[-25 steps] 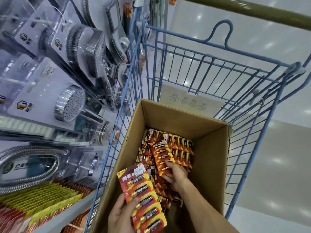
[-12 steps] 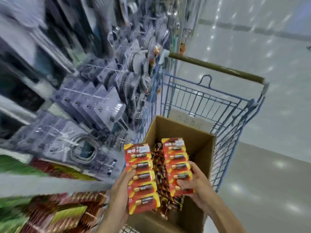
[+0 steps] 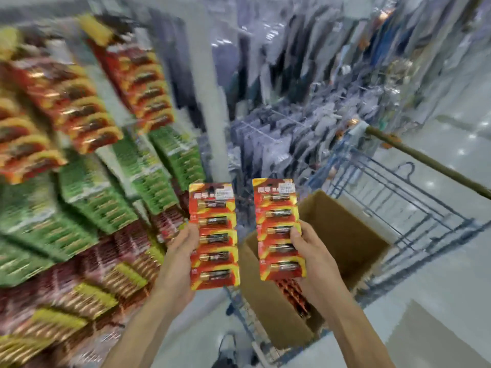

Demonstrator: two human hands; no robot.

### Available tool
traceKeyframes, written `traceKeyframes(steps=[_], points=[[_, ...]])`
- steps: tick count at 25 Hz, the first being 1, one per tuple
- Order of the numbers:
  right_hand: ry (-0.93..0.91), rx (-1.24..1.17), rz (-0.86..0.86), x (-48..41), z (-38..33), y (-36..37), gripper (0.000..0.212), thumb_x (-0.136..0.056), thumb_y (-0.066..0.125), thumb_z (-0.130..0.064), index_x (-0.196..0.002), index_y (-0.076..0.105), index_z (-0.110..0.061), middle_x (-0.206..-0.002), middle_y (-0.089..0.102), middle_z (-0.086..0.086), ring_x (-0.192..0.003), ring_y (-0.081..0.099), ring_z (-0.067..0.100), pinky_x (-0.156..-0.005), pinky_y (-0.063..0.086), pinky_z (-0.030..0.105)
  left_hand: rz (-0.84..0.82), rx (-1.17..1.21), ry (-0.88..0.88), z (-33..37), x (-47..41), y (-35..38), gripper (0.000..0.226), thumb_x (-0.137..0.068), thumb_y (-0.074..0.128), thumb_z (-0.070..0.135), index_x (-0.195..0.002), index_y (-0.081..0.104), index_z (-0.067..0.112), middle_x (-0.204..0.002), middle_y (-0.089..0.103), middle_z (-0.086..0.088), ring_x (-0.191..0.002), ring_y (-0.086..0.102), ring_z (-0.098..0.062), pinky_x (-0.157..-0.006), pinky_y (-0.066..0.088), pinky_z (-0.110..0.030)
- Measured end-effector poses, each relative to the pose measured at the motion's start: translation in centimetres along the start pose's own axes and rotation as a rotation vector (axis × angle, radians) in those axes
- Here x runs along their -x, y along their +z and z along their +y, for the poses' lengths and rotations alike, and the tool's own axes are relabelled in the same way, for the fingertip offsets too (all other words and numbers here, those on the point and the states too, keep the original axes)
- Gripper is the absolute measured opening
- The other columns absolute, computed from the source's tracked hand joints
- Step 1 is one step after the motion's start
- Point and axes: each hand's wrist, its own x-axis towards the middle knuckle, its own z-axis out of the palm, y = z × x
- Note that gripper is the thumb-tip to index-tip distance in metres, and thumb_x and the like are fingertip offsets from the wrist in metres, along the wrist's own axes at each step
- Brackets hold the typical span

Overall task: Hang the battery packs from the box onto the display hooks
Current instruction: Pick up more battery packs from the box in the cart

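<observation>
While both strips stand upright and apart, the left hand [image 3: 182,252] grips the left edge of 1 red-and-yellow card strip of 5 batteries [image 3: 215,235], and the right hand [image 3: 309,252] grips the right edge of a 2nd strip [image 3: 279,224], thumb across its front. Below the right grip sits the open brown cardboard box [image 3: 345,235] in a blue wire trolley [image 3: 414,208]; blurred red and green packs [image 3: 87,120] hang up-left of the left grip.

Cart [image 3: 414,197] holds box [image 3: 345,229]; right strip [image 3: 279,208] over box's left edge; left strip [image 3: 215,235] left of box; hanging packs [image 3: 93,197] farther left of box.
</observation>
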Motion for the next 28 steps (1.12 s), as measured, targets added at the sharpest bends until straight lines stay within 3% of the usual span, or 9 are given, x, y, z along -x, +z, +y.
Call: traceKeyframes(steps=[3, 5, 11, 14, 17, 21, 24, 26, 28], points=[[-0.005, 0.061, -0.127, 0.9, 0.4, 4.7, 0.031, -0.106, 0.048, -0.03, -0.133, 0.061, -0.02, -0.122, 0.073, 0.013, -0.106, 0.073, 0.033, -0.077, 0.061, 0.04, 0.109, 0.052, 0.081, 2.6, 4.1, -3.4, 0.05, -0.097, 0.055, 0.047, -0.136, 0.062, 0.016, -0.123, 0.072, -0.023, -0.106, 0.071, -0.045, -0.094, 0.053, -0.066], [-0.002, 0.104, -0.217, 1.1, 1.0, 8.3, 0.031, -0.105, 0.049, -0.028, -0.132, 0.061, -0.018, -0.119, 0.074, 0.013, -0.098, 0.075, 0.029, -0.07, 0.063, 0.037, 0.217, 0.095, 0.146, 4.5, 6.8, -5.8, 0.048, -0.096, 0.056, 0.043, -0.134, 0.063, 0.015, -0.122, 0.074, -0.019, -0.106, 0.073, -0.039, -0.091, 0.058, -0.056], [0.072, 0.266, -0.471, 1.3, 5.0, 22.0, 0.036, -0.099, 0.056, -0.044, -0.134, 0.062, -0.038, -0.13, 0.071, 0.0, -0.123, 0.066, 0.028, -0.101, 0.051, 0.058, 0.476, 0.173, 0.291, 9.8, 14.6, -16.5, 0.034, -0.108, 0.044, 0.038, -0.129, 0.066, 0.022, -0.118, 0.077, -0.011, -0.107, 0.075, -0.034, -0.089, 0.06, -0.05], [0.152, 0.245, -0.573, 3.1, 7.6, 29.0, 0.028, -0.104, 0.053, -0.033, -0.129, 0.063, -0.03, -0.117, 0.076, 0.002, -0.104, 0.075, 0.023, -0.077, 0.061, 0.045, 0.576, 0.195, 0.361, 11.6, 18.5, -22.3, 0.036, -0.107, 0.044, 0.04, -0.129, 0.067, 0.023, -0.118, 0.077, -0.011, -0.107, 0.075, -0.033, -0.089, 0.06, -0.05], [0.092, 0.31, -0.597, 5.1, 10.7, 35.0, 0.023, -0.104, 0.05, -0.038, -0.116, 0.066, -0.026, -0.095, 0.079, -0.013, -0.084, 0.076, 0.006, -0.064, 0.059, 0.026, 0.634, 0.222, 0.4, 13.2, 21.7, -28.1, 0.039, -0.104, 0.047, 0.042, -0.132, 0.065, 0.022, -0.121, 0.076, -0.012, -0.109, 0.074, -0.035, -0.093, 0.058, -0.052], [0.167, 0.245, -0.575, 7.9, 15.0, 42.0, 0.036, -0.09, 0.063, -0.053, -0.122, 0.066, -0.035, -0.111, 0.077, -0.013, -0.102, 0.075, 0.015, -0.077, 0.061, 0.04, 0.637, 0.237, 0.451, 15.0, 24.5, -36.1, 0.041, -0.104, 0.047, 0.04, -0.133, 0.066, 0.018, -0.121, 0.075, -0.016, -0.106, 0.074, -0.037, -0.083, 0.061, -0.048], [0.144, 0.216, -0.559, 10.2, 17.2, 45.6, 0.018, -0.091, 0.063, -0.048, -0.106, 0.064, -0.038, -0.09, 0.078, -0.021, -0.082, 0.076, 0.003, -0.074, 0.062, 0.035, 0.595, 0.228, 0.445, 16.2, 25.6, -40.2, 0.039, -0.104, 0.048, 0.042, -0.131, 0.067, 0.021, -0.119, 0.076, -0.014, -0.104, 0.075, -0.037, -0.08, 0.063, -0.048], [0.16, 0.161, -0.545, 11.3, 18.1, 47.3, 0.036, -0.075, 0.075, -0.063, -0.105, 0.065, -0.047, -0.12, 0.073, -0.018, -0.112, 0.07, 0.012, -0.099, 0.055, 0.05, 0.566, 0.248, 0.41, 16.5, 26.0, -42.2, 0.038, -0.102, 0.051, 0.043, -0.132, 0.066, 0.025, -0.117, 0.077, -0.011, -0.102, 0.076, -0.035, -0.084, 0.061, -0.049], [0.109, 0.155, -0.488, 12.0, 18.2, 48.4, 0.043, -0.07, 0.078, -0.069, -0.107, 0.068, -0.05, -0.132, 0.068, -0.012, -0.122, 0.065, 0.021, -0.103, 0.051, 0.056, 0.519, 0.269, 0.381, 16.9, 26.1, -43.3, 0.04, -0.1, 0.054, 0.043, -0.134, 0.064, 0.026, -0.116, 0.078, -0.009, -0.1, 0.077, -0.034, -0.086, 0.058, -0.049]])
